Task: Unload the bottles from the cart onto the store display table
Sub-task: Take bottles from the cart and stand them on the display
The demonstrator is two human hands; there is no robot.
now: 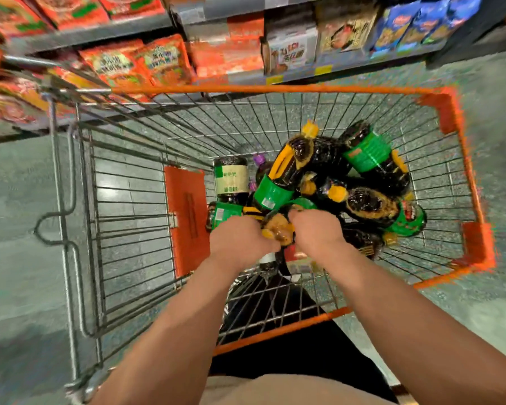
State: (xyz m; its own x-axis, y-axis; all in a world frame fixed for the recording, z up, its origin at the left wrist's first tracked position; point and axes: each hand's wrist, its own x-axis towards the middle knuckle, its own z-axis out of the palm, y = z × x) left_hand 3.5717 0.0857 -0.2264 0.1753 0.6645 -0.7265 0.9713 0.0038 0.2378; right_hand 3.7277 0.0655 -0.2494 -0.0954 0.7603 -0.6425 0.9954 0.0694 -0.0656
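Note:
A wire shopping cart [304, 89] with an orange rim holds several dark bottles with green labels and yellow caps and handles, piled at its bottom [333, 176]. Both my arms reach down into the cart. My left hand [240, 241] and my right hand [316, 229] curl around one dark bottle with a yellow top [278, 229] that lies between them at the near side of the pile. Another bottle with a cream label [231, 179] stands upright at the pile's left. The display table is not in view.
Store shelves [216, 33] packed with red and orange snack packets stand just beyond the cart. An orange child-seat flap [187, 217] hangs inside the cart at the left. Grey speckled floor surrounds the cart. The picture is motion-blurred.

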